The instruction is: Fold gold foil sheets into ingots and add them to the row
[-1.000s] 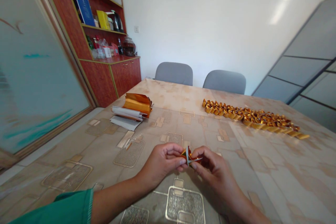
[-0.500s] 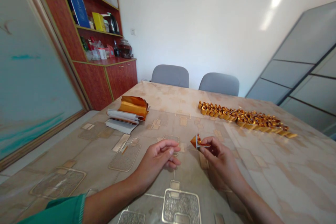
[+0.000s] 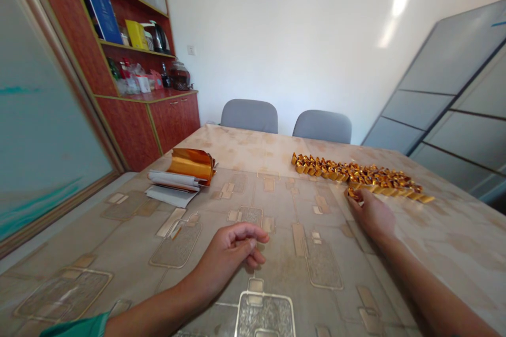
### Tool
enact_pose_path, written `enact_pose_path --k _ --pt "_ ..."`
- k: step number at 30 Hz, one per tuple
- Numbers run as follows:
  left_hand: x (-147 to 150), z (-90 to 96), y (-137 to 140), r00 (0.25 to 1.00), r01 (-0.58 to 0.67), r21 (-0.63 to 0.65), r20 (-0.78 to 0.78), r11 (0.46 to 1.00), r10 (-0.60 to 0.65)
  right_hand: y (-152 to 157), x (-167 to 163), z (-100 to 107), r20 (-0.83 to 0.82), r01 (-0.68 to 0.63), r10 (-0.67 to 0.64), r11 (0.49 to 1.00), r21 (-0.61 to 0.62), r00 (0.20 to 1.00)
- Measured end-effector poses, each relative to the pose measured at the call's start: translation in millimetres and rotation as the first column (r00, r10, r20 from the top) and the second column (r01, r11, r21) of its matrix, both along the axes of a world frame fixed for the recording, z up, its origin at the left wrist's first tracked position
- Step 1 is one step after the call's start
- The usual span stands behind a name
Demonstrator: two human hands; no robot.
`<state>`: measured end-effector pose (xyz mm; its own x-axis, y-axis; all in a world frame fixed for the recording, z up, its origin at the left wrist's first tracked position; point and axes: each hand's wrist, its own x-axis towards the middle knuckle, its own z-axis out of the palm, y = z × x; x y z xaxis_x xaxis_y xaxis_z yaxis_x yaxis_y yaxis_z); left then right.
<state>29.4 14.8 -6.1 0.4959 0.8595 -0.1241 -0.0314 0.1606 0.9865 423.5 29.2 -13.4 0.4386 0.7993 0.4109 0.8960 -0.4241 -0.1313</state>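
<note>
Folded gold paper piece (image 3: 353, 194) sits at 2 o'clock from the left hand (image 3: 237, 245), pinched in the fingers of the right hand (image 3: 375, 216). It is at the 6 o'clock side of the rows of gold pieces (image 3: 332, 169); whether it touches them, I cannot tell. The left hand grips nothing, fingers loosely curled. At its 11 o'clock lies a stack of curled gold sheets (image 3: 192, 164); 2 gray chairs (image 3: 249, 116) stand at 12 and 1 o'clock.

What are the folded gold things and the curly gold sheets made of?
The folded gold things look like shiny foil paper: they glint and show folded edges. The curly gold sheets seem similar, thin and glossy; maybe foil-coated paper, maybe plastic film.
</note>
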Motion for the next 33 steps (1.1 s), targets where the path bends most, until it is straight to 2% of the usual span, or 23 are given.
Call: enact_pose_path --k 8,17,33 --pt "0.6 -4.0 2.5 1.000 -0.001 -0.011 -0.015 1.000 0.001 31.1 14.8 -0.8 0.145 0.010 0.000 0.997 -0.070 0.989" --pt "-0.2 0.3 0.7 1.000 -0.026 -0.040 0.005 0.999 0.026 43.7 25.4 -1.6 0.245 0.046 -0.035 0.998 -0.040 0.969" --pt "0.2 0.7 1.4 0.999 -0.032 -0.028 -0.012 0.999 0.032 49.5 26.1 -0.5 0.224 0.070 -0.062 0.997 -0.028 0.973"
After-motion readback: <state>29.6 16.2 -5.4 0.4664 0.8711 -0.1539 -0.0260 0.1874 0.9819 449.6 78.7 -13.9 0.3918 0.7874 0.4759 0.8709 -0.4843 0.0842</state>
